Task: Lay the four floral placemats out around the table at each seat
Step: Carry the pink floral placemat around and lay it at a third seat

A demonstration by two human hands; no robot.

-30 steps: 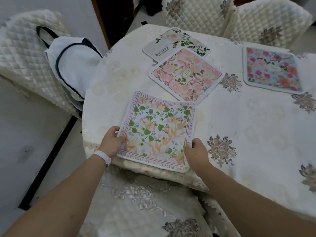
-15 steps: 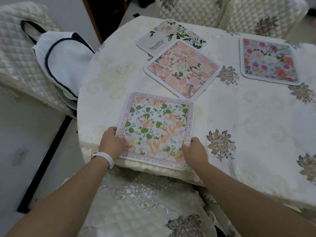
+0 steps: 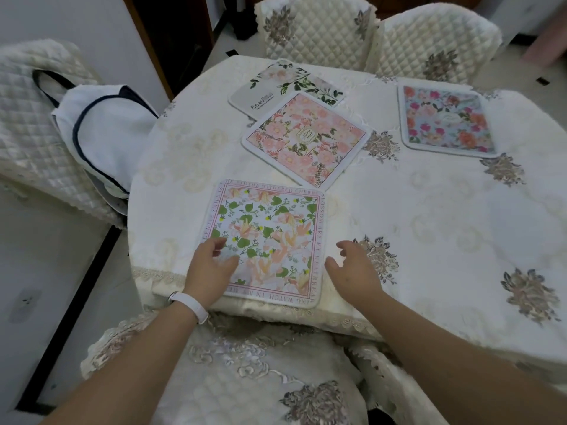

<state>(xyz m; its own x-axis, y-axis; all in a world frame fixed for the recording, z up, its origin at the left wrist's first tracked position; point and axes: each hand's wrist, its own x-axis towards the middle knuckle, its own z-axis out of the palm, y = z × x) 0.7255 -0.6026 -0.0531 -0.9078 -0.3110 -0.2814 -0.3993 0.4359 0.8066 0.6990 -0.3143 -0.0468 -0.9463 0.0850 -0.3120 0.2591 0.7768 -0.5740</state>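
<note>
A green-leaf floral placemat point(image 3: 270, 231) with a pink lettered border lies flat at the table's near edge. My left hand point(image 3: 210, 266) rests over its near left corner, fingers relaxed. Just right of the mat, my right hand point(image 3: 354, 269) hovers above the cloth with loosely curled fingers, holding nothing. A pink floral placemat point(image 3: 306, 139) lies turned at an angle in the middle, partly covering a white placemat point(image 3: 276, 84) printed with dark leaves and lettering. At the far right sits a blue and red floral placemat point(image 3: 446, 121).
The round table point(image 3: 429, 225) wears a cream embroidered cloth. Quilted chairs stand at the far side point(image 3: 316, 29), point(image 3: 435, 44), at the left point(image 3: 27, 124) and right below me point(image 3: 251, 372). A white bag point(image 3: 101, 130) with dark trim leans on the left chair.
Both hands have let go of the green-leaf placemat, which now lies flat. My right hand has lifted off to the right; my left has slid onto the mat's corner.
</note>
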